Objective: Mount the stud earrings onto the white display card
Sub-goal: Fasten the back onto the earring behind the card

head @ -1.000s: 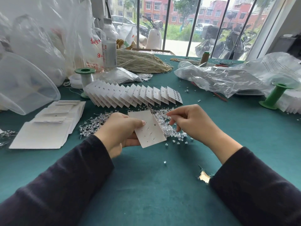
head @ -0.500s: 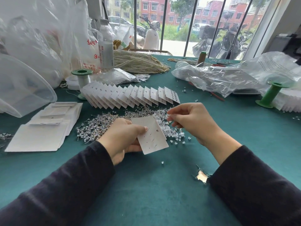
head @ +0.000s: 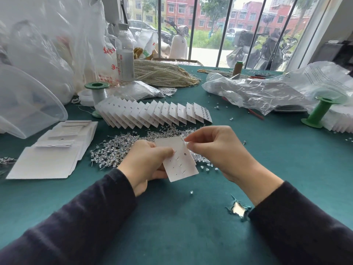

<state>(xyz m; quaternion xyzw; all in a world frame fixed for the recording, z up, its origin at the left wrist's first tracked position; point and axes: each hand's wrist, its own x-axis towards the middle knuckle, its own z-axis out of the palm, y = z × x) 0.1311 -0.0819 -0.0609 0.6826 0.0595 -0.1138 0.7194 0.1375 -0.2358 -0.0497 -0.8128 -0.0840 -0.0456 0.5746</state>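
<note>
My left hand grips a white display card by its left edge, tilted, back side towards me. Several stud posts poke through the card's holes. My right hand pinches its fingertips together at the card's upper right corner; a stud earring seems to be between them, but it is too small to see clearly. Behind the card a pile of loose stud earrings lies on the green table.
A fanned row of filled cards lies beyond the pile. Blank card stacks sit at the left beside a clear plastic bowl. Green spools, crumpled plastic bags, pearl strands and a torn hole in the cloth.
My right hand has moved from the earring pile to the card's upper right corner. The left hand has tilted the card a little more upright.
</note>
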